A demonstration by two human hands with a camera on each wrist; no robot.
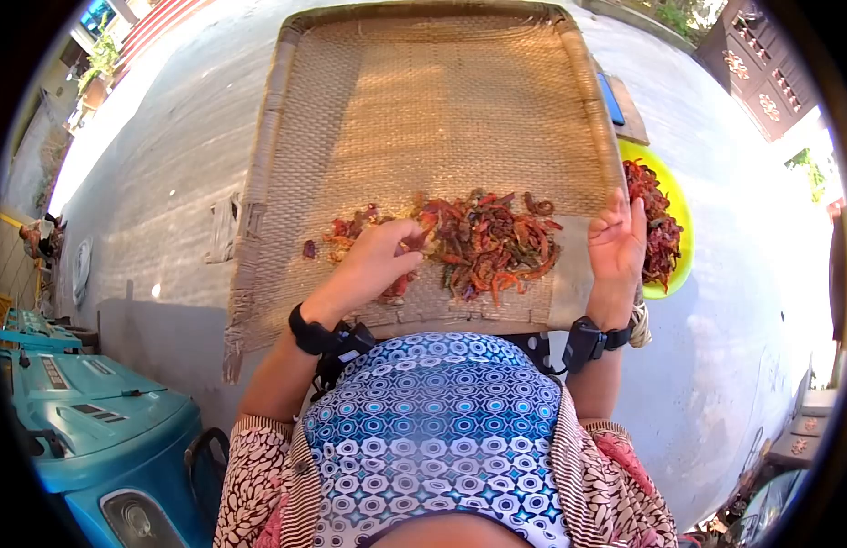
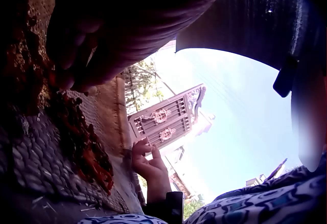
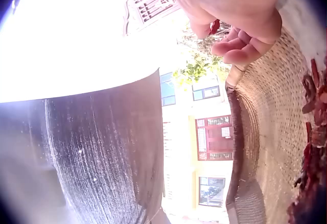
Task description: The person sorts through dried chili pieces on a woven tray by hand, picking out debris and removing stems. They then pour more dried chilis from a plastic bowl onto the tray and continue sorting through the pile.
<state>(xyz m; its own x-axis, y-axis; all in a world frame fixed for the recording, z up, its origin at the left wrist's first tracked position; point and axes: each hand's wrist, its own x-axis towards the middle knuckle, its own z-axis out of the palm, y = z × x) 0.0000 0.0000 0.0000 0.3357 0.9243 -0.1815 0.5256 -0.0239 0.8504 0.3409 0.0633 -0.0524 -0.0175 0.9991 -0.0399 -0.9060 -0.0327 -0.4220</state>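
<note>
Dried red chili peppers (image 1: 496, 242) lie in a loose heap on a large woven bamboo tray (image 1: 441, 110). My left hand (image 1: 373, 265) is down at the heap's left part, its fingers and thumb curled at a chili pepper there; in the left wrist view the hand (image 2: 127, 35) is dark and partly hides it. My right hand (image 1: 617, 242) is raised at the tray's right edge, palm turned up and fingers loosely bent. In the right wrist view a small red piece (image 3: 214, 27) shows in the gap between its thumb and fingers.
A yellow-green bowl (image 1: 683, 228) filled with dried chilies stands just right of the tray. Beyond it lies a blue phone-like object (image 1: 611, 99) on a board. A teal vehicle (image 1: 113, 420) stands on the concrete at the lower left. Loose seeds and bits lie among the heap.
</note>
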